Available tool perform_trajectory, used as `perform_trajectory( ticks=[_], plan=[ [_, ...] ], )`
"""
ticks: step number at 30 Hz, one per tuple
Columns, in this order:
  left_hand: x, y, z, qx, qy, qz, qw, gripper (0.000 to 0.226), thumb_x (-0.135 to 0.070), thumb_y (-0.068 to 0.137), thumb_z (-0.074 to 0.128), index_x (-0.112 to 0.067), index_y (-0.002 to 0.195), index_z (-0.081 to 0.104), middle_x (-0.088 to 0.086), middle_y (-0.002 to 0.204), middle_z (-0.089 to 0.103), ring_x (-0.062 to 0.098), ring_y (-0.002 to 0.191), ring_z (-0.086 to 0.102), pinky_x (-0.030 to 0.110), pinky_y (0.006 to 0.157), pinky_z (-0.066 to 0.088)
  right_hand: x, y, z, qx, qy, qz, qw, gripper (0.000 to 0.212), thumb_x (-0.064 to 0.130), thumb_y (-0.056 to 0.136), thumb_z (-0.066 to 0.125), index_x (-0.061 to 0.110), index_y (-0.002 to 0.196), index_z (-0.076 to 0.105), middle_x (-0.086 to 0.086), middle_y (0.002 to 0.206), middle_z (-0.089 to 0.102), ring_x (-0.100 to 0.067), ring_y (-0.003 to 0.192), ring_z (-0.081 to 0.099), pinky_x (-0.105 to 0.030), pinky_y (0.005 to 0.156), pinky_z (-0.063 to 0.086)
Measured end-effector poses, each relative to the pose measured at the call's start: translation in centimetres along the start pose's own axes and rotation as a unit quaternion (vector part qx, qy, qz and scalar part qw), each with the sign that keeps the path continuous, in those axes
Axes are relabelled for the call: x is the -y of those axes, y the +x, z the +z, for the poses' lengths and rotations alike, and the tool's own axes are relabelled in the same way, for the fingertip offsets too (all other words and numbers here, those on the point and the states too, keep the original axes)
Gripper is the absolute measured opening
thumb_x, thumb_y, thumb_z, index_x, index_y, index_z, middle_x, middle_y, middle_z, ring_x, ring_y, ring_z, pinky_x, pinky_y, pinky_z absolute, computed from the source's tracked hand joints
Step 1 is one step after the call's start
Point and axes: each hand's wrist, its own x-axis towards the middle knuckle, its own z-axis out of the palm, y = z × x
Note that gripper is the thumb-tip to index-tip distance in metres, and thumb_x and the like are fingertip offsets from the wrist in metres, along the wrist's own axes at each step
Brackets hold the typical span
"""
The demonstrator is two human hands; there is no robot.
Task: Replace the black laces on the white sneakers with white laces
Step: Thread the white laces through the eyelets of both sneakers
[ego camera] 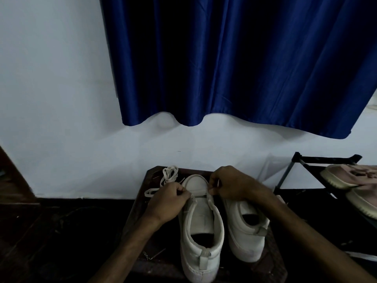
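Two white sneakers stand on a small dark table [151, 174], heels toward me. The left sneaker [201, 229] has no lace over most of its tongue. My left hand [167, 203] pinches a white lace end at the sneaker's left eyelet row near the toe. My right hand [234, 184] pinches the other white lace end at the right eyelet row. The right sneaker [244, 225] lies partly behind my right forearm, and no lace shows on it. A loose white lace [167, 176] lies bundled at the table's far left corner. No black lace is visible.
A white wall and a blue curtain [234, 64] rise behind the table. To the right stands a black shoe rack [285, 174] holding a pair of pinkish sneakers [355, 180]. The floor around is dark.
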Motion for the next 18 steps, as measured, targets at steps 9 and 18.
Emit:
perform_trajectory(
  ticks=[9,18],
  plan=[
    [-0.7,0.1,0.0,0.0,-0.002,-0.041,0.999,0.033,-0.029,0.095,0.049,-0.004,0.084,0.066,0.01,0.076,0.067,0.022,0.071,0.061,0.037,0.066,0.046,0.9,0.0,-0.2,0.049,-0.05,-0.009,0.998,0.027,0.035,0.094,0.052,0.011,0.102,0.063,-0.007,0.11,0.065,-0.025,0.105,0.06,-0.033,0.089,0.046],
    [-1.2,-0.8,-3.2,0.059,-0.205,-0.107,0.971,0.021,-0.017,0.097,0.044,-0.013,0.082,0.058,-0.012,0.058,0.067,0.008,0.053,0.041,0.021,0.046,0.024,0.7,-0.2,-0.5,0.065,0.066,-0.043,0.995,0.035,0.038,0.083,0.072,0.029,0.116,0.066,0.006,0.106,0.055,-0.008,0.092,0.054,-0.022,0.084,0.045]
  ],
)
